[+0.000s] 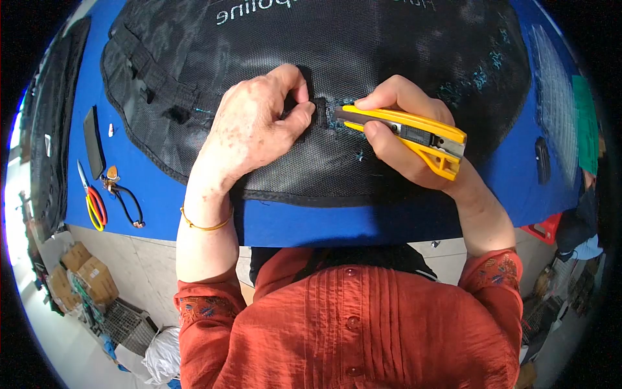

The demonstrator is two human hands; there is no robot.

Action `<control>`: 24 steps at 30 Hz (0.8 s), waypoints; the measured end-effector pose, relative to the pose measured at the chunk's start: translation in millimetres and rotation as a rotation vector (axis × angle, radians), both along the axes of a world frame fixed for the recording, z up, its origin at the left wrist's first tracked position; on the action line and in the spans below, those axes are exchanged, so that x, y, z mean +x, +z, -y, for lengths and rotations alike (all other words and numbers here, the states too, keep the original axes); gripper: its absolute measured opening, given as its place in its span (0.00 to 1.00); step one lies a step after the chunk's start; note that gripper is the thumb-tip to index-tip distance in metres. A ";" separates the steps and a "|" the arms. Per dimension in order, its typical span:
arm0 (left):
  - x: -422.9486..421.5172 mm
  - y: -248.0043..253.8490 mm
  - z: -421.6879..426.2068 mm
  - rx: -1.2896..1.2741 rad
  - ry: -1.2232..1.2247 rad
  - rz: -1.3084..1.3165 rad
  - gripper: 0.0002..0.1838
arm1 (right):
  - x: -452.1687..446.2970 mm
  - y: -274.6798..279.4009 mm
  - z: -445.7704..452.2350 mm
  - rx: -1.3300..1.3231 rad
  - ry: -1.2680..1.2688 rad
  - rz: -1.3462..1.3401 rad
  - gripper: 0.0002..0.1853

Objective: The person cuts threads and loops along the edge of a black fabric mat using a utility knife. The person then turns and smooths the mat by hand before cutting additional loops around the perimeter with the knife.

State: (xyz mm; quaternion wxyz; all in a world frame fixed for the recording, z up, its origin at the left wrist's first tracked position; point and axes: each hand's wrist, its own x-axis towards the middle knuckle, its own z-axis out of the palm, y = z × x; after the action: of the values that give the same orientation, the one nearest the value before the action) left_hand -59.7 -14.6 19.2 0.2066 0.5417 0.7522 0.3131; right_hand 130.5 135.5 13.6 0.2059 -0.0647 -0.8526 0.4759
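A large black mesh trampoline mat (pixel 272 172) with pale lettering lies across the blue table. My left hand (pixel 256 120) rests on it, thumb and forefinger pinching the edge of a small black strap (pixel 321 113) attached to the mesh. In my right hand (pixel 405 139) is a yellow utility knife (pixel 414 129), its blade end pointing left at the strap. Bits of teal thread (pixel 340 117) show around the blade tip, and I cannot tell whether the blade touches them. More teal thread scraps (pixel 479 81) are scattered over the mat's right side.
On the blue table (pixel 162 214) at left lie scissors (pixel 92 198) with red and yellow handles, a dark flat bar (pixel 94 142) and a cord with keys (pixel 123 194). A dark oval object (pixel 542 159) lies at right. Cardboard boxes (pixel 91 275) stand on the floor, lower left.
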 end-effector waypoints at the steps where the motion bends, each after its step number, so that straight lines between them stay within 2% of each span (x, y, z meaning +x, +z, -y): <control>1: 0.2 0.3 0.0 0.002 0.003 0.003 0.07 | 0.8 -0.5 -1.7 -0.012 0.029 0.002 0.06; 6: -0.7 -0.4 0.3 -0.001 0.003 -0.001 0.07 | 3.0 1.9 1.0 -0.003 0.026 0.010 0.05; 8: -0.7 0.0 -0.1 0.000 0.000 0.001 0.07 | 5.5 7.7 3.6 -0.202 -0.050 0.116 0.05; 11: -0.4 -0.2 0.3 -0.028 0.005 -0.011 0.07 | 2.5 -1.6 3.0 -0.186 -0.096 0.000 0.07; 15: -1.7 -4.9 -0.2 0.022 -0.005 -0.017 0.07 | 1.8 -3.7 5.3 -0.283 -0.094 0.037 0.09; 24: -0.9 -2.2 1.4 -0.014 0.011 0.012 0.08 | -0.3 -8.8 8.3 -0.280 -0.107 0.020 0.09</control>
State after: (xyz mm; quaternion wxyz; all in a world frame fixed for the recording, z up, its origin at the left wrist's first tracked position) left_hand -60.6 -16.0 17.0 0.2132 0.5343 0.7560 0.3123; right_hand 130.2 127.1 4.8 0.2114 -0.1431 -0.7753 0.5777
